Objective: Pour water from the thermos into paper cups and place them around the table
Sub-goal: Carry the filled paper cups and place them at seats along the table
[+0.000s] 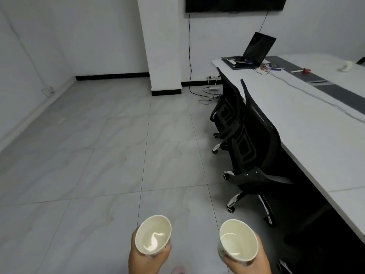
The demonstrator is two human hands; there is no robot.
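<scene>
Paper, off-white, makes up both cups, each held upright over the tiled floor (98,155) with its mouth open to the camera and its long axis roughly vertical. The left hand (146,260) wraps its fingers round the left cup (153,235), where a bright glint shows on water inside. The right hand (250,263) grips the right cup (238,240) the same way; it seems to hold water too, though the sheen is faint. Both wrists are cut off by the lower edge. The long white table (308,131) stands to the right, two black chairs (254,135) pushed against it, a laptop (256,49) at its far end.
</scene>
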